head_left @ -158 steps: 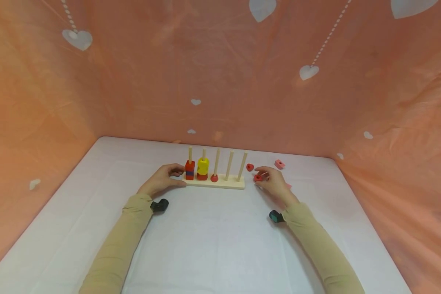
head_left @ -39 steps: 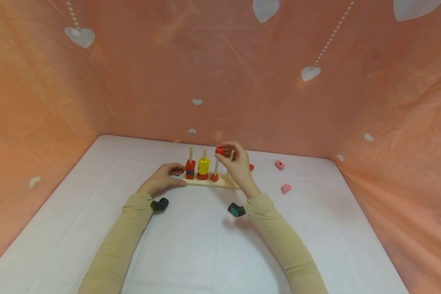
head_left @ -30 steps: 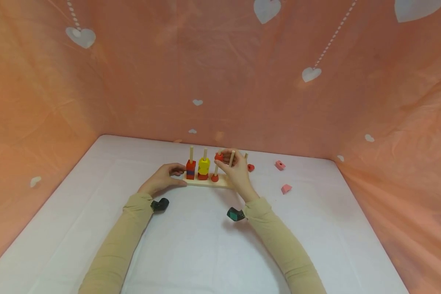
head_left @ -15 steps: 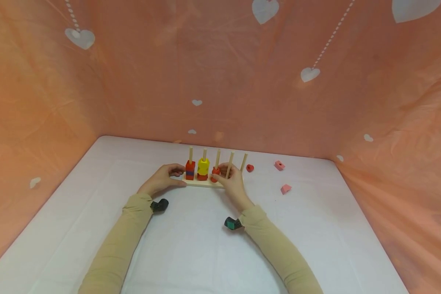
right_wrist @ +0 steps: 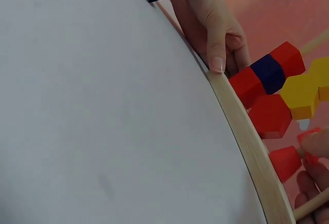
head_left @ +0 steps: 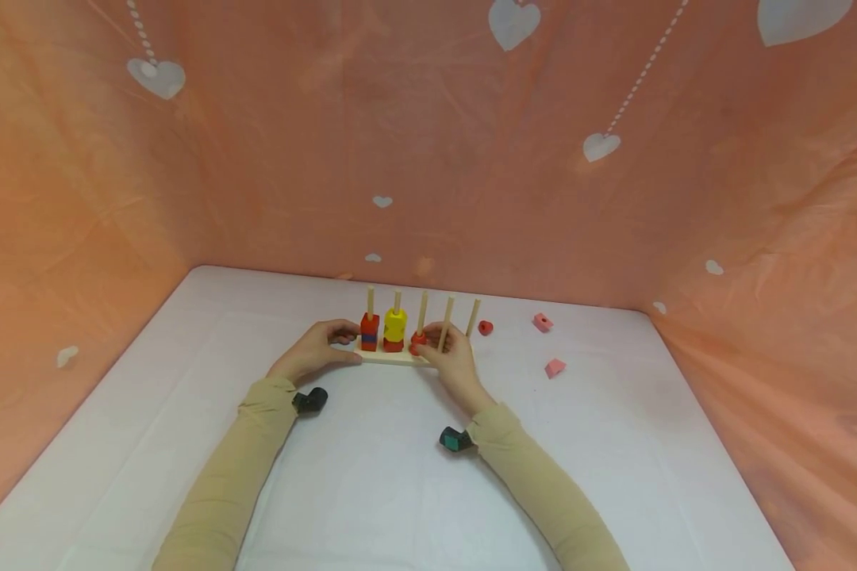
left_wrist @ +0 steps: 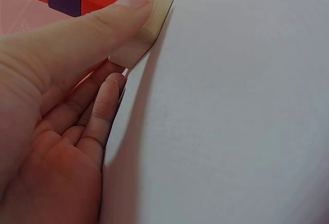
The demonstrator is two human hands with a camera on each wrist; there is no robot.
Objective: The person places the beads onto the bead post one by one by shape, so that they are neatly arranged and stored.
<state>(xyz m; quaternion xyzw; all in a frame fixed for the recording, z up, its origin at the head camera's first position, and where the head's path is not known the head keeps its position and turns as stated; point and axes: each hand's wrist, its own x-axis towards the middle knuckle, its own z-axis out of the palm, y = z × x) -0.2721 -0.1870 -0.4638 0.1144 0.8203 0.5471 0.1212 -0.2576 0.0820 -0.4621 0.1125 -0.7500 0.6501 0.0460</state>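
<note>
A wooden peg board (head_left: 393, 358) with upright pegs stands in the middle of the table. My left hand (head_left: 321, 347) holds its left end, thumb on the front edge (left_wrist: 128, 54). The leftmost peg carries red and blue blocks (head_left: 369, 333); the second has yellow blocks (head_left: 395, 323) over a red block (right_wrist: 271, 116). At the third peg, my right hand (head_left: 451, 361) pinches a red bead (right_wrist: 310, 137) between thumb and fingers. That bead is threaded on the peg, just above another red bead (right_wrist: 285, 163). The fourth peg (head_left: 446, 317) passes in front of the right hand's fingers.
Right of the board lie a loose red bead (head_left: 486, 327) and two pink blocks, one farther back (head_left: 542, 322) and one nearer (head_left: 555, 368). A fifth peg (head_left: 474, 317) rises behind the right hand. An orange curtain (head_left: 428, 159) closes off the table's back.
My right hand has brought a red bead from the table at the right, put it over the third peg and slid it down toward the base. The left hand stays at the board's end.
</note>
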